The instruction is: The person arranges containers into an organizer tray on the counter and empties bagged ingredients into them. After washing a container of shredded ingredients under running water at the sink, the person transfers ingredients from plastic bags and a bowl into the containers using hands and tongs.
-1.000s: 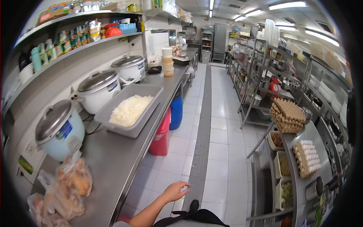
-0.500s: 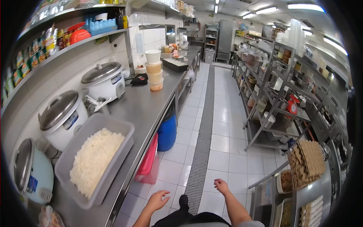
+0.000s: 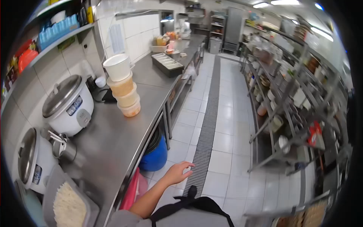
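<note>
My left hand is stretched out over the aisle floor, holding nothing, its fingers and thumb apart. Below it runs the floor drain grate. Nearest on the left are a blue barrel and a pink bin under the steel counter. On that counter stands a stack of plastic tubs. A grey bin of white rice sits at its near end. My right hand is out of view.
Two rice cookers with steel lids, a white one and another, line the wall. A metal pot with utensils stands beside them. Farther along is a black tray. Steel shelving holding cookware borders the aisle's right side.
I have moved forward along the aisle, so the tub stack is nearer and the rice bin has slid toward the lower left. My left arm has swung forward; my right hand has left view.
</note>
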Demonstrator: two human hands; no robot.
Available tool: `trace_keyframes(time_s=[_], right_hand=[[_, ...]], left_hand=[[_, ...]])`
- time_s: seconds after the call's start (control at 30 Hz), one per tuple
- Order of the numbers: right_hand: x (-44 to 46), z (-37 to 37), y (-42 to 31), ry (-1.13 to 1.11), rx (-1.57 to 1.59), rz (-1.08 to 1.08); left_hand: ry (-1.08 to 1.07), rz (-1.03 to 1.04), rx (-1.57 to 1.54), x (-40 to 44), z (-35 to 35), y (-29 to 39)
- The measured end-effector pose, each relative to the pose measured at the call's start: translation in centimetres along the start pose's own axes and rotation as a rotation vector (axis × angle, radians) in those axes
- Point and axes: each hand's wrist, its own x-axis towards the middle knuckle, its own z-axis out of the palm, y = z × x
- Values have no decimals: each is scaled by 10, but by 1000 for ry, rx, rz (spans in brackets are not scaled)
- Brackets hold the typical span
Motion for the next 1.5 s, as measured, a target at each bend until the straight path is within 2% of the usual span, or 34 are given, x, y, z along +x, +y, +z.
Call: trace_keyframes(time_s=[0.13, 0.17, 0.2, 0.23, 0.27, 0.3, 0.33, 0.37, 0.4, 0.43, 0.5, 0.53, 0.6, 0.63, 0.67, 0.7, 0.73, 0.77, 0.8, 0.9, 0.93, 0.97, 1.07, 1.13, 1.2, 1.23, 1.27, 1.3, 1.33, 1.37, 1.4, 1.43, 1.5], right_hand=[[104, -82, -165, 33, -119, -162], [147, -103, -213, 86, -178, -302], [202, -120, -250, 190, -249, -554], [216, -151, -352, 98, -626, -441], [237, -165, -430, 241, -657, -570], [323, -159, -470, 437, -223, -989], [318, -176, -556, 483, -231, -1134], [295, -187, -641, 343, 8, -878], [250, -199, -714, 292, 140, -1042], [226, -205, -771, 37, 328, -925], [229, -208, -837, -43, 265, -988], [247, -208, -849, -17, 141, -980], [330, -196, -825, 23, -137, -949], [367, -199, -805, 23, -388, -947], [386, -207, -783, -41, -399, -848], [412, -220, -756, -126, -568, -928], [344, -251, -771, -70, -363, -534], [322, -267, -766, -77, -92, -334], [336, -277, -760, -69, -24, -250], [400, -302, -767, -91, -101, -183], [422, -312, -783, -99, -136, -185], [447, -320, -804, -108, -177, -199], [515, -356, -889, -134, -308, -296], [560, -380, -985, -105, -384, -398], [603, -395, -1112, -19, -471, -548], [654, -391, -1182, 41, -547, -834], [678, -385, -1260, 202, -629, -1056], [652, -382, -1338, 390, -546, -1351], [598, -381, -1415, 272, -457, -1350], [530, -380, -1481, 128, -382, -1294], [492, -367, -1532, 49, -195, -1404], [455, -352, -1574, 109, -162, -1612], [370, -324, -1624, -124, 30, -1674]], left_hand=[[69, -44, -28, 97, -14, -29], [104, -93, -50, 122, -20, -40], [135, -146, -77, 142, -29, -55], [166, -205, -106, 161, -36, -70], [262, -239, -75, 181, -40, -89], [336, -281, -121, 203, -49, -99], [374, -316, -210, 224, -58, -104], [391, -371, -303, 246, -63, -115], [391, -391, -343, 270, -69, -127], [390, -407, -378, 296, -75, -141], [422, -393, -482, 348, -81, -179], [447, -366, -529, 384, -94, -194], [551, -492, -858, 449, -120, -193], [604, -555, -1024, 479, -132, -196], [545, -509, -1127, 505, -143, -213], [631, -513, -1209, 535, -154, -218], [720, -522, -1289, 565, -165, -220], [805, -536, -1363, 587, -173, -224], [814, -476, -1420, 606, -176, -250], [1181, -534, -1390, 664, -186, -283], [1197, -422, -1423, 671, -187, -302], [1281, -401, -1452, 680, -189, -308], [1444, -464, -1420, 687, -203, -304], [1560, -537, -1450, 680, -222, -314], [1651, -390, -1448, 656, -242, -336], [1791, -322, -1366, 652, -252, -342], [1924, -259, -1277, 647, -262, -347], [2181, -290, -1108, 631, -275, -365], [2420, -316, -913, 621, -285, -381], [2487, -214, -709, 627, -293, -376], [2536, -103, -502, 636, -306, -366], [2472, -125, -397, 647, -317, -357], [2334, -179, -197, 678, -332, -348]])
